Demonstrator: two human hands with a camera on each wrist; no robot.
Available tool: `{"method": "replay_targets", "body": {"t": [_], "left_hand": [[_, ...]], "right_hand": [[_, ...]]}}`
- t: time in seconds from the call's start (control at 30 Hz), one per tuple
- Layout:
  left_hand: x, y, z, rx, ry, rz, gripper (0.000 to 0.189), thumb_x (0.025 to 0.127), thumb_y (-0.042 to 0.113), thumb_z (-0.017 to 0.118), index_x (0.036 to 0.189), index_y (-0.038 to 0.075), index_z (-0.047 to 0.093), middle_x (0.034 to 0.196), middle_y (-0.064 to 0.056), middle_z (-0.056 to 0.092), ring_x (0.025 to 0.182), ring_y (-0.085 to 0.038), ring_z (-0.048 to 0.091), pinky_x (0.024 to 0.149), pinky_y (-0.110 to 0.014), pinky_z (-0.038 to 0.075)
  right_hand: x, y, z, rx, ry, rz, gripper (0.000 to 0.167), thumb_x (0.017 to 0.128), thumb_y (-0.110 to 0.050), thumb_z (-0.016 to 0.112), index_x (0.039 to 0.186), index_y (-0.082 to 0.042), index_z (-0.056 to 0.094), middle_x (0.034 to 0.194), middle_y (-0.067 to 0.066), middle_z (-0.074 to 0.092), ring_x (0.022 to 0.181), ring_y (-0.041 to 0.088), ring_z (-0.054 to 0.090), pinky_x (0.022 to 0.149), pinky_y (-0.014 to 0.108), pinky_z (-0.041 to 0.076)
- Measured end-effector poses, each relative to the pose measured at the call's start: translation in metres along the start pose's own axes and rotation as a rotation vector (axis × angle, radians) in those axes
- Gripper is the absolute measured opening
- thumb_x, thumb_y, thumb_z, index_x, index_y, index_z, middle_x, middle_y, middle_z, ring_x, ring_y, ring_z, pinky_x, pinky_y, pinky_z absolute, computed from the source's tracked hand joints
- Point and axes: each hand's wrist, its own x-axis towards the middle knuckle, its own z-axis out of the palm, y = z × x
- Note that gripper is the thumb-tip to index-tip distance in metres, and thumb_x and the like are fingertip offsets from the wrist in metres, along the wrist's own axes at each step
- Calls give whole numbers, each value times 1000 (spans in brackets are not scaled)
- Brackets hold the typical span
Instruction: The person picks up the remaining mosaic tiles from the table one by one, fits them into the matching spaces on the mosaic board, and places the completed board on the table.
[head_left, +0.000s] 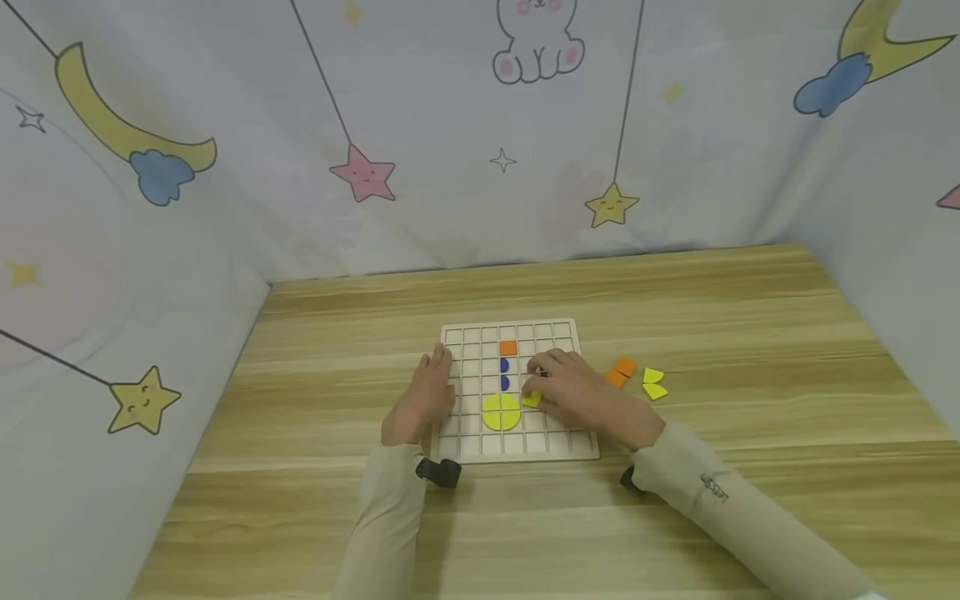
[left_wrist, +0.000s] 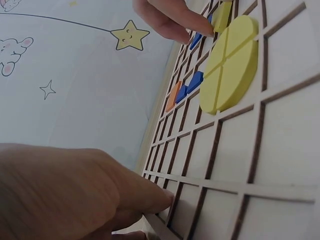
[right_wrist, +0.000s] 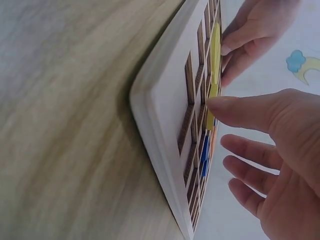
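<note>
A pale square grid board [head_left: 468, 447] lies on the table. My left hand [head_left: 429, 394] rests along its left edge with fingers fairly straight, one fingertip on the grid in the left wrist view. My right hand [head_left: 577, 387] is over the right half, pinching a yellow piece [right_wrist: 212, 112] between thumb and a finger, low at the grid. Left of it, four-part yellow quarters form a circle [head_left: 501, 412]. Above the circle sit two blue half-round pieces [head_left: 504, 374] and an orange square [head_left: 508, 347]. More blue [right_wrist: 205, 152] shows past the right thumb, partly hidden by the hand in the head view.
To the right of the board lie two orange squares [head_left: 622, 372] and two loose yellow quarter pieces [head_left: 654, 383] on the wood-grain table [head_left: 735, 358]. A curtain [head_left: 450, 225] printed with stars and moons stands behind the table and along its sides.
</note>
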Motion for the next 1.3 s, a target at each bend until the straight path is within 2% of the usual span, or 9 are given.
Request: {"method": "replay_targets", "body": {"t": [0.5,0.83,1.3], "left_hand": [[-1,1,1,-14,6,4,60,99,8,40,152,-1,13,161,-14,1,148,-37,2,120,-51,11],[-1,0,0,-19,2,0,60,99,8,39,152,-1,13,161,-14,0,148,-37,0,121,-51,9],[-1,1,0,-23,2,1,59,99,9,39,152,-1,13,161,-14,1,148,-37,1,120,-51,10]], "right_hand": [[-4,1,1,-15,8,-7,21,86,-14,70,105,-23,73,123,7,60,118,29,51,98,46,44],[-8,1,-2,-57,6,-47,26,87,-12,68,110,-23,73,122,8,60,118,30,51,101,47,44],[-8,1,-1,-99,22,-6,24,92,-9,59,108,-21,72,121,6,61,118,29,52,100,45,46]]}}
